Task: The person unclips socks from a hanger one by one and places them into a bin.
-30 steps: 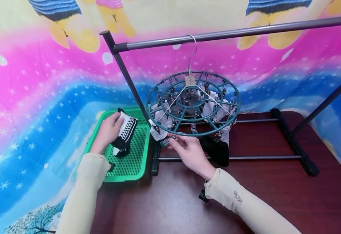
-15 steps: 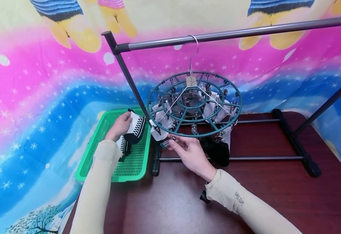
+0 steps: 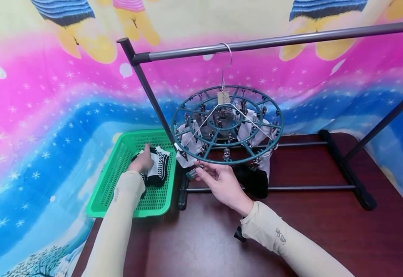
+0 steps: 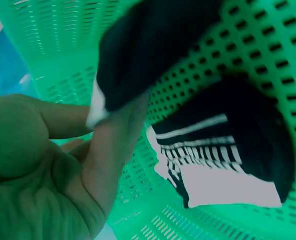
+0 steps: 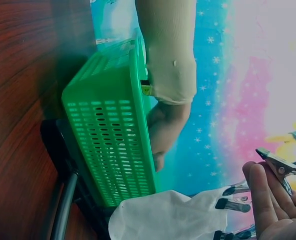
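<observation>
My left hand (image 3: 142, 161) is down in the green basket (image 3: 149, 212) at the left. In the left wrist view, its thumb and a finger pinch the white edge of a mostly black sock (image 4: 148, 50). Beneath it, another black-and-white checkered sock (image 4: 223, 165) lies on the basket floor. Below the front left rim of the round green hanger (image 3: 248, 159), my right hand (image 3: 223, 182) pinches a metal clip (image 5: 280, 167). A white sock (image 5: 168, 217) hangs from clips beside that hand, and a black sock (image 3: 253, 181) hangs just behind it.
A dark metal rack (image 3: 194, 52) carries the hanger by its hook. More light-coloured socks (image 3: 248, 129) hang from the clips. The rack's feet (image 3: 352, 181) stand on a reddish-brown table (image 3: 312, 223). A colourful printed cloth (image 3: 66, 77) covers the wall behind.
My left hand first shifted right with a raised checkered sock, then lowered into the basket, where the socks now lie bunched under it. The right hand stays at the clip.
</observation>
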Demonstrator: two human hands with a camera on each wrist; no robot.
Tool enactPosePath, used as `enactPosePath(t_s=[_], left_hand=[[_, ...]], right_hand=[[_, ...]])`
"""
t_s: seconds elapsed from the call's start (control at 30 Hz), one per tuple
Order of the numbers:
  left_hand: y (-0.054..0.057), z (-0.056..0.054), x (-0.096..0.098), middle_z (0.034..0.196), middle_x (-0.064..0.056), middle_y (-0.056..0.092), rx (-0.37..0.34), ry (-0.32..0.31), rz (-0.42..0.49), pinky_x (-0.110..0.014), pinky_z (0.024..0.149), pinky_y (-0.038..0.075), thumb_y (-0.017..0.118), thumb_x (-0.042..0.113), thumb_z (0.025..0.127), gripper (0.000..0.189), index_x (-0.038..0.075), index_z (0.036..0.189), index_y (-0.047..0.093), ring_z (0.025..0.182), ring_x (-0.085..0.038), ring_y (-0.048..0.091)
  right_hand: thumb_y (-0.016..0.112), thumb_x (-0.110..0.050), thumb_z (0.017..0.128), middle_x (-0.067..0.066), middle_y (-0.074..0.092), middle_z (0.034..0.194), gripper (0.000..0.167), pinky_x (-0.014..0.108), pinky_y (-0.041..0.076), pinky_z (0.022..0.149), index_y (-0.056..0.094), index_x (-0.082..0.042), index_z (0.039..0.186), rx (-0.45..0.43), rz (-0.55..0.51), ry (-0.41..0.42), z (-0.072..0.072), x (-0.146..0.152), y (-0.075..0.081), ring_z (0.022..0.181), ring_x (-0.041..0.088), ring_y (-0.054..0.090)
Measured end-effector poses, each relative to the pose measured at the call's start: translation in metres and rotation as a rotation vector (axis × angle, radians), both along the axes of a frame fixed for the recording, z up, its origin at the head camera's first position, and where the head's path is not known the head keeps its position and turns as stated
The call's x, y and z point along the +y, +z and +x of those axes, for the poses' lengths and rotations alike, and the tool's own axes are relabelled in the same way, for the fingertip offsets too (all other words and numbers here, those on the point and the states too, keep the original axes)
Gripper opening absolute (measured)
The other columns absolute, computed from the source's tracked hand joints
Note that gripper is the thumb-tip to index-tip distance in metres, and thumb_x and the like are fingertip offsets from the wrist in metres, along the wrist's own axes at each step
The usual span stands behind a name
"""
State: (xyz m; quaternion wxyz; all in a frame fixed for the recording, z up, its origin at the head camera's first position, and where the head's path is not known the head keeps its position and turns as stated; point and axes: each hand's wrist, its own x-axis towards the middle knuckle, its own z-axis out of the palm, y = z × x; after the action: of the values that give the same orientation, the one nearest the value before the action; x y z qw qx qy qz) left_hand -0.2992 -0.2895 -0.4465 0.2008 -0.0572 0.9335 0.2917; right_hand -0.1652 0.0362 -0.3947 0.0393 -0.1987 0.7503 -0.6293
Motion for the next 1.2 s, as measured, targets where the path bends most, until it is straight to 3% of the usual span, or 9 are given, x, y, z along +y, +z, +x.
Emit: enactPosePath(t_s=[0.07,0.2,0.3,0.37,0.63,0.8,1.0,1.2], left_hand=[[-0.002,0.001,-0.001,0.116,-0.032,0.06,-0.015,-0.016,-0.036,-0.032,0.05,0.047,0.033,-0.01,0.097,0.08,0.015,0.166,0.001,0.05,-0.015,0.042],[-0.004,0.004,0.001,0.157,-0.032,0.038,-0.048,-0.051,-0.082,-0.032,0.055,0.053,0.037,-0.014,0.093,0.077,0.014,0.164,0.025,0.079,-0.027,0.059],[-0.005,0.007,0.004,0.161,-0.03,0.034,-0.057,-0.085,-0.104,-0.031,0.058,0.055,0.039,-0.013,0.093,0.071,0.01,0.16,0.034,0.107,-0.036,0.06],[-0.005,0.008,0.006,0.159,-0.03,0.036,-0.054,-0.114,-0.114,-0.031,0.06,0.056,0.041,-0.012,0.092,0.069,0.007,0.159,0.036,0.113,-0.039,0.059],[-0.002,0.012,0.012,0.157,-0.03,0.038,-0.027,-0.187,-0.215,-0.034,0.067,0.057,0.068,-0.003,0.086,0.077,0.005,0.157,0.041,0.091,-0.03,0.067],[-0.003,0.014,0.013,0.155,-0.029,0.036,0.033,-0.211,-0.316,-0.047,0.084,0.058,0.079,0.005,0.082,0.078,0.006,0.154,0.047,0.109,-0.039,0.063],[-0.004,0.016,0.014,0.17,-0.027,0.007,0.019,-0.224,-0.372,-0.057,0.101,0.052,0.084,0.012,0.083,0.081,0.001,0.154,0.045,0.142,-0.052,0.042],[-0.003,0.016,0.015,0.171,-0.024,-0.012,-0.011,-0.225,-0.38,-0.052,0.095,0.055,0.086,0.013,0.084,0.084,0.0,0.155,0.042,0.143,-0.052,0.041]], right_hand=[[0.063,-0.022,0.105,0.012,0.077,0.112,0.038,0.04,0.056,0.1,0.065,-0.007,0.14,-0.001,0.004,0.003,0.0,0.0,0.001,0.1,0.032,0.077],[0.062,-0.023,0.105,0.011,0.077,0.112,0.038,0.04,0.057,0.099,0.064,-0.007,0.14,-0.008,0.006,0.004,0.0,0.0,0.003,0.099,0.03,0.077],[0.062,-0.023,0.105,0.011,0.077,0.112,0.038,0.039,0.057,0.099,0.064,-0.007,0.14,-0.021,0.006,0.005,0.0,0.0,0.003,0.099,0.028,0.077],[0.062,-0.023,0.105,0.011,0.077,0.112,0.038,0.038,0.057,0.099,0.064,-0.007,0.14,-0.026,0.006,0.002,0.001,0.0,0.002,0.099,0.027,0.078],[0.063,-0.021,0.105,0.012,0.077,0.11,0.037,0.037,0.058,0.097,0.065,-0.006,0.139,-0.012,0.001,-0.003,0.001,-0.001,0.002,0.096,0.025,0.078],[0.063,-0.023,0.105,0.01,0.077,0.11,0.038,0.039,0.057,0.099,0.065,-0.009,0.14,-0.026,0.018,-0.008,0.001,0.0,0.002,0.097,0.02,0.078],[0.063,-0.023,0.105,0.011,0.077,0.113,0.038,0.038,0.057,0.098,0.065,-0.009,0.14,-0.017,0.011,-0.003,0.001,0.0,0.001,0.096,0.02,0.078],[0.062,-0.021,0.105,0.013,0.076,0.116,0.037,0.033,0.058,0.095,0.065,-0.006,0.139,-0.003,-0.008,0.0,0.001,-0.001,-0.001,0.098,0.031,0.077]])
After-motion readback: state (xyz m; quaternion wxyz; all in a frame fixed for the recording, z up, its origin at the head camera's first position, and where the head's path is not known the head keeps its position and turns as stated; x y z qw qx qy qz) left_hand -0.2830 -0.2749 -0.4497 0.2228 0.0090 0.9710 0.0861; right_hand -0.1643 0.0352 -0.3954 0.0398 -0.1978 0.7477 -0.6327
